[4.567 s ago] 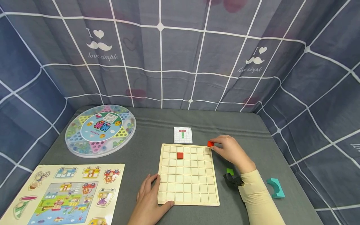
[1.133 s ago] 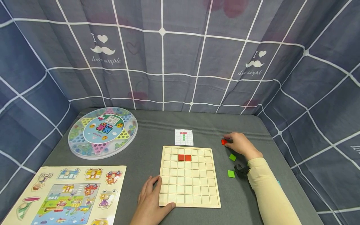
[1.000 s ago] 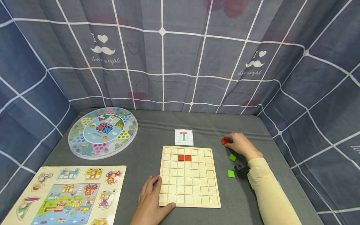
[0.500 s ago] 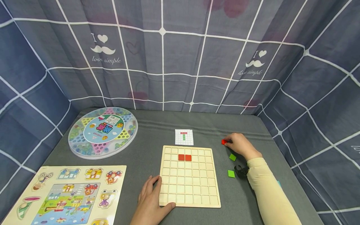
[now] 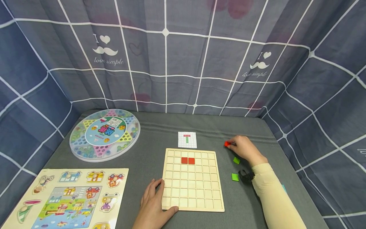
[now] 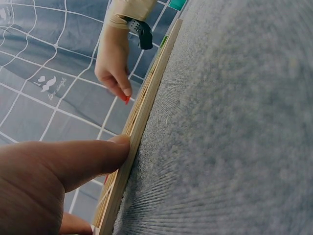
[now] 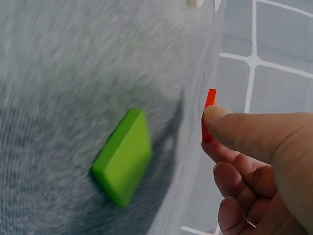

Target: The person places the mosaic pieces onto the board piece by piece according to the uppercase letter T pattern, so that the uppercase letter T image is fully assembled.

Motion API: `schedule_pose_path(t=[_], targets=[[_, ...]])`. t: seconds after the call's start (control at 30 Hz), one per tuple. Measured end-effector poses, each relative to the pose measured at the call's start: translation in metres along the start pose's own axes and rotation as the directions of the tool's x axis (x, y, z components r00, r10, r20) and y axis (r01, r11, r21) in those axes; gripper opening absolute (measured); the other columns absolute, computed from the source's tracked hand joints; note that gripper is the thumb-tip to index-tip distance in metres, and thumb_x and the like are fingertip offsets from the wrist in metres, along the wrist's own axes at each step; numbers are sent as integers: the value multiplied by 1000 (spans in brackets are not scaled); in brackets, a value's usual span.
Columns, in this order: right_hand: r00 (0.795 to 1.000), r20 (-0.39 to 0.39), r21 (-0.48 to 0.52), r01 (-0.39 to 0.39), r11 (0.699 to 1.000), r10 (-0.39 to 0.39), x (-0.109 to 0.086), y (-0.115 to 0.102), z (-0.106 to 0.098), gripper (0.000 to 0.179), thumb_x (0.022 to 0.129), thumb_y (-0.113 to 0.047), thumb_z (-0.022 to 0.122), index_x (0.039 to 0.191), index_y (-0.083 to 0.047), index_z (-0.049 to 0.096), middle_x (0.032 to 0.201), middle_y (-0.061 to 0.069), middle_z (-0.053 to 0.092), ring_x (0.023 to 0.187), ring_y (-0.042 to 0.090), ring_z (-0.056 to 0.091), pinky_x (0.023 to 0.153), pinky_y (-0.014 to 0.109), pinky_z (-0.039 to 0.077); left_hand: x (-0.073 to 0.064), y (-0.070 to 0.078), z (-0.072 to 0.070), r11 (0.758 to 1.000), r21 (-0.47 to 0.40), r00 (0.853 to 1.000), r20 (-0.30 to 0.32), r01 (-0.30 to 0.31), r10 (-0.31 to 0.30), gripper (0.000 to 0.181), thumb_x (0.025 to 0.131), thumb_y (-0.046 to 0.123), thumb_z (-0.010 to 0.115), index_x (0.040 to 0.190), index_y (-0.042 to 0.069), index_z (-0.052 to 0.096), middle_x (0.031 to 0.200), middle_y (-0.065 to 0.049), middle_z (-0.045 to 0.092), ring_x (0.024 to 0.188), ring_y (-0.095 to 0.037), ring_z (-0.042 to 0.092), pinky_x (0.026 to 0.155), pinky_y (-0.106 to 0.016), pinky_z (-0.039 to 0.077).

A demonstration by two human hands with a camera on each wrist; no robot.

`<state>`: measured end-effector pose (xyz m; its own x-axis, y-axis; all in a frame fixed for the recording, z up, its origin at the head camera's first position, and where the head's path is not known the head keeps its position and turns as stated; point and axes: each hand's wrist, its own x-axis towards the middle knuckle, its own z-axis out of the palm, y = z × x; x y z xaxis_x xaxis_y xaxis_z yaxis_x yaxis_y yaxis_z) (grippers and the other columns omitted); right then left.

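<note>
My right hand (image 5: pixel 245 148) pinches a red square tile (image 5: pixel 227 144) between thumb and finger, right of the wooden grid board (image 5: pixel 199 184). In the right wrist view this tile (image 7: pixel 209 100) is edge-on, and a green tile (image 7: pixel 128 159) lies on the cloth close by. Two red tiles (image 5: pixel 187 160) sit side by side in the board's second row from the top. My left hand (image 5: pixel 152 203) rests at the board's lower left corner, thumb (image 6: pixel 110 154) along the front edge and fingers by the left side. Two green tiles (image 5: pixel 235 177) lie near my right wrist.
A small card (image 5: pixel 187 143) with a red and green T pattern lies behind the board. Left stand a round marble game case (image 5: pixel 135 140) and a wooden picture puzzle (image 5: pixel 121 178). A teal piece (image 5: pixel 284 187) is mostly hidden behind the right sleeve. A grid-patterned curtain (image 5: pixel 183 63) encloses the table.
A second red tile has come onto the board beside the first. My right hand has moved right and taken another red tile, which has just shifted slightly left. My left hand stays put.
</note>
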<state>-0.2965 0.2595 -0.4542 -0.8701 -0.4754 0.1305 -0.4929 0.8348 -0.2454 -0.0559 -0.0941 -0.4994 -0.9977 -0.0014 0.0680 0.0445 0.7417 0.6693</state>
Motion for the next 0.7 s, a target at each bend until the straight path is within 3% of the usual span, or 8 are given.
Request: schedule_pose_path(t=[0.27, 0.5, 0.7], targets=[[992, -53, 2, 113, 994, -112, -3, -26, -3, 19, 85, -9, 77, 104, -3, 77, 97, 9, 73, 92, 28, 68, 82, 47, 53, 1, 1, -1, 1000, 0, 1000, 18, 18, -18, 96, 70, 43, 86, 143, -6, 47, 145, -15, 41, 142, -41, 22, 102, -67, 27], [973, -94, -4, 213, 977, -213, -4, -49, 6, 17, 82, -7, 80, 99, -6, 78, 94, 5, 73, 90, 25, 67, 84, 44, 52, 0, 2, -1, 1000, 5, 1000, 13, 19, -19, 96, 70, 42, 87, 143, -6, 47, 144, -14, 41, 142, -41, 22, 102, -67, 28], [975, -59, 9, 215, 977, -214, -7, -73, 10, 17, 84, -10, 79, 102, -8, 78, 94, 3, 70, 89, 22, 64, 80, 39, 52, 1, 2, 0, 1000, 6, 1000, 20, 24, -24, 96, 70, 43, 87, 143, -5, 47, 145, -15, 40, 142, -41, 22, 102, -68, 27]])
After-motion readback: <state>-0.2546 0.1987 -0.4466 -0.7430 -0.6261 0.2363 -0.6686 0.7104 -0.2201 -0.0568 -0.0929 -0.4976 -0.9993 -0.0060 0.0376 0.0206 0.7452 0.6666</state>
